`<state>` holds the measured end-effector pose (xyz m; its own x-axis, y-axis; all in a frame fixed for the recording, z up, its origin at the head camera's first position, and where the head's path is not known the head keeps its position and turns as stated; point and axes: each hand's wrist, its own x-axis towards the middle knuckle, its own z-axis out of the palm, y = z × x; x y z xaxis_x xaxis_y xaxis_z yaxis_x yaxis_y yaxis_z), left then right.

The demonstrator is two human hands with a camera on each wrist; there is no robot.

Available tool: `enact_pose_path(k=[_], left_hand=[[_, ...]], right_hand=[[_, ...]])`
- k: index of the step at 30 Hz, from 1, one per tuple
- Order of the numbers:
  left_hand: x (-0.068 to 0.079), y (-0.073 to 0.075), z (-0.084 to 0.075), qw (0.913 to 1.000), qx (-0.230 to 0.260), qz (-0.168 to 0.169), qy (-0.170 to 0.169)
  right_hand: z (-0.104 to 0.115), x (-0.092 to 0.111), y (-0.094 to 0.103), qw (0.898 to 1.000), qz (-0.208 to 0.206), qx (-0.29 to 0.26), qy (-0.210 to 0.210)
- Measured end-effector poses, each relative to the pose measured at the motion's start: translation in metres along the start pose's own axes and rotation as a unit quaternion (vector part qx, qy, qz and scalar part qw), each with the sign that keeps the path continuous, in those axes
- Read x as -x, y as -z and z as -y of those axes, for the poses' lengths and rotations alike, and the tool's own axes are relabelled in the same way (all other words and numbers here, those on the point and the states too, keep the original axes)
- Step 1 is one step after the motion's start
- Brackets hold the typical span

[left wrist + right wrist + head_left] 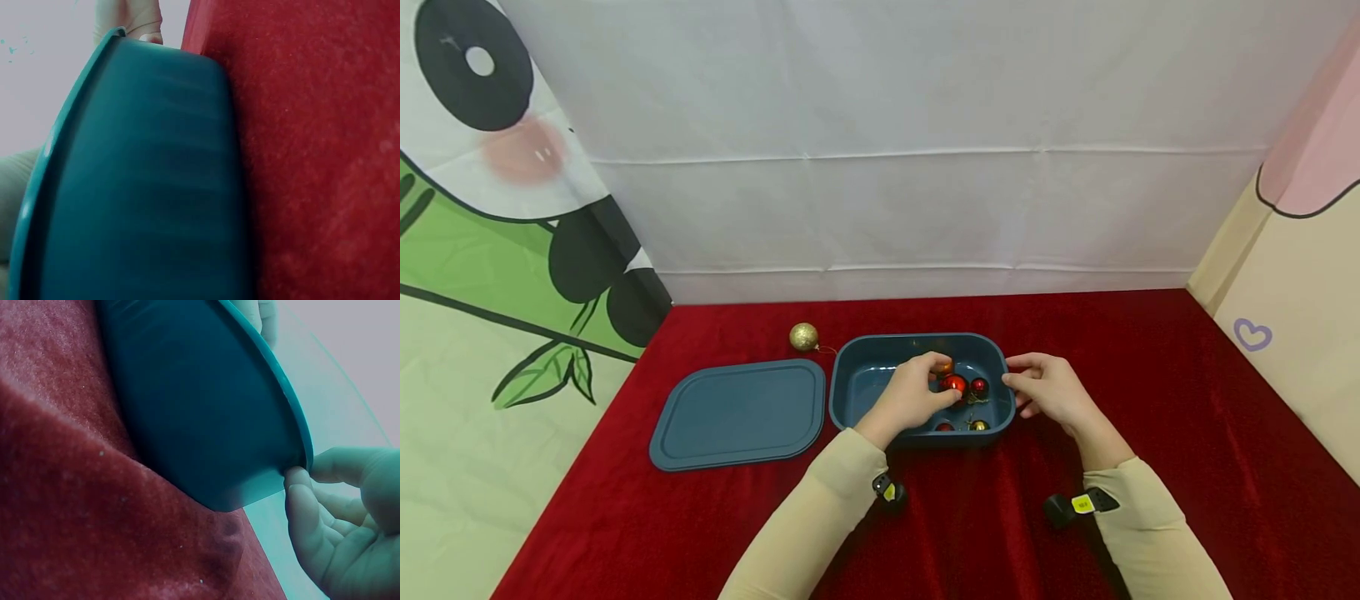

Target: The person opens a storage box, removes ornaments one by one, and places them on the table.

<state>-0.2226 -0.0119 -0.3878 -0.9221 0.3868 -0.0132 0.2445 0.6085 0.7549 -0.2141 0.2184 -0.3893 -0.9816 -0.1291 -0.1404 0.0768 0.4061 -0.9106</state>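
Observation:
A blue-grey rectangular box [867, 350] holds several small Christmas baubles at its right end. My left hand [910, 392] reaches in over the front wall, thumb and fingers curled about a shiny red bauble [956, 383]. An orange-gold bauble [946, 367] shows by its fingertips. Beside them lie a smaller dark red bauble [979, 386] and a gold one [978, 425]. With thumb and index finger, my right hand [1051, 387] pinches the rim at the box's right end; the right wrist view shows this pinch [306, 475] closely. The left wrist view mostly shows the box's outer wall [144, 175].
Left of the box, its matching flat lid [737, 412] lies on the red velvet cloth [970, 533]. A glittery gold bauble [803, 337] with a string sits behind the lid. White fabric [910, 217] hangs along the table's back edge, with printed cloths at both sides.

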Motion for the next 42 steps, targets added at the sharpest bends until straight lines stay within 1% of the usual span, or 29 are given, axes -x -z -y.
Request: enact_pose_path(k=[7, 11, 19, 26, 34, 42], left_hand=[[-0.001, -0.004, -0.001, 0.9999, -0.017, -0.001, -0.001], [-0.004, -0.007, 0.000, 0.9993, -0.038, 0.004, -0.002], [-0.007, -0.009, -0.004, 0.9971, -0.068, 0.025, 0.023], [-0.008, -0.011, -0.005, 0.9956, -0.088, 0.019, 0.026], [-0.009, -0.011, -0.004, 0.9960, -0.083, 0.014, 0.031], [-0.007, -0.010, -0.004, 0.9969, -0.070, 0.009, 0.035]], right_hand=[[0.001, -0.001, 0.000, 1.000, 0.001, 0.001, 0.003], [0.001, 0.000, 0.000, 1.000, 0.000, 0.003, 0.002], [0.001, 0.000, -0.001, 1.000, 0.000, 0.002, 0.000], [0.001, 0.000, 0.000, 1.000, 0.000, 0.004, 0.002], [0.000, 0.000, 0.000, 1.000, -0.002, 0.006, 0.000], [0.001, 0.001, 0.000, 1.000, -0.001, 0.004, -0.001]])
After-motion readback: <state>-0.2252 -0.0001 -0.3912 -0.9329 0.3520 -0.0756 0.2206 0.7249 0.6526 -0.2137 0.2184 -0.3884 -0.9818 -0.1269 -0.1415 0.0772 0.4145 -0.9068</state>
